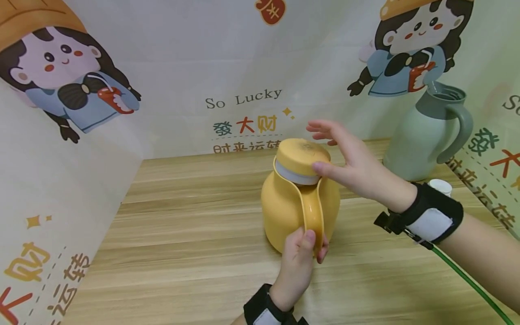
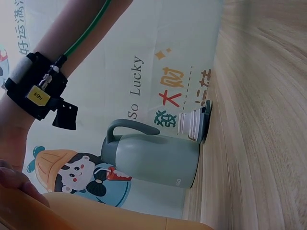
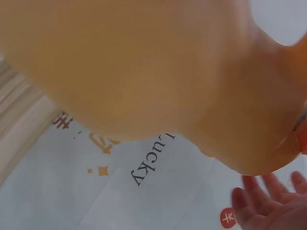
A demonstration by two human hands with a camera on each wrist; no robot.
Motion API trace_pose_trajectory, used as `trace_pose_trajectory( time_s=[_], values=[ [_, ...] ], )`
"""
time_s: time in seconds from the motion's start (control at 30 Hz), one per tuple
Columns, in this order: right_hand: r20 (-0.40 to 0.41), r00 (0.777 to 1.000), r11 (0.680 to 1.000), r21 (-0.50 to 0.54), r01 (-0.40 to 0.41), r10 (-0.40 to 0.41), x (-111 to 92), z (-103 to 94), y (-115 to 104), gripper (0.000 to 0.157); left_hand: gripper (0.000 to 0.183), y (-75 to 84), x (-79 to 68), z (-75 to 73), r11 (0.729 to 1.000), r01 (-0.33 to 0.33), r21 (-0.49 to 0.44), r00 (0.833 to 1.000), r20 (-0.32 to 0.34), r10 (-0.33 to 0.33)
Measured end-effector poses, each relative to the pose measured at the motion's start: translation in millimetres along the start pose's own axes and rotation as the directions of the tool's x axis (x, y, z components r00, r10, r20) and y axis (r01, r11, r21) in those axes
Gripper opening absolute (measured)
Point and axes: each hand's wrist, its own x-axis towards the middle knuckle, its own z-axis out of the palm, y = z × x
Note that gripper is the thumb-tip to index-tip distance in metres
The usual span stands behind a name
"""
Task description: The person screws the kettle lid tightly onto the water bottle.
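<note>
A yellow thermos jug stands upright on the wooden table, its handle facing the person. My left hand grips the lower part of that handle, thumb along the near side. On the jug's neck sits a round yellow lid with a pale grey band below it. My right hand is spread at the lid's right side, thumb tip at its edge and the other fingers extended behind it. In the right wrist view the jug's body fills much of the picture, with extended fingers beyond the lid end.
A green thermos jug with an uncovered mouth stands at the back right. Next to it is its stopper, white with a dark base, partly hidden behind the right wrist in the head view. Printed cloth walls the table at back and sides.
</note>
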Motion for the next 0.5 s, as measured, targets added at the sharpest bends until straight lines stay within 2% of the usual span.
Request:
trace_pose_trajectory(
  time_s=[0.1, 0.27, 0.4, 0.5],
  values=[
    [0.058, 0.990, 0.992, 0.016, -0.126, 0.125, 5.8, -1.0, -3.8, 0.067, 0.044, 0.4, 0.8, -0.2, 1.000, 0.001, -0.005, 1.000, 0.001, -0.001],
    [0.110, 0.963, 0.969, -0.006, -0.248, 0.247, 10.6, 0.7, -5.1, 0.074, 0.043, 1.5, 1.3, 0.0, 1.000, 0.015, -0.004, 1.000, -0.001, -0.015],
    [0.137, 0.946, 0.955, -0.010, -0.296, 0.294, 11.3, 1.6, -3.9, 0.074, 0.043, 0.8, 1.1, 0.3, 1.000, 0.015, -0.011, 1.000, 0.000, -0.015],
    [0.146, 0.943, 0.954, -0.009, -0.300, 0.298, 12.1, 2.1, -3.8, 0.073, 0.043, -0.1, 0.8, -0.4, 1.000, -0.006, -0.008, 1.000, 0.001, 0.006]
  ],
)
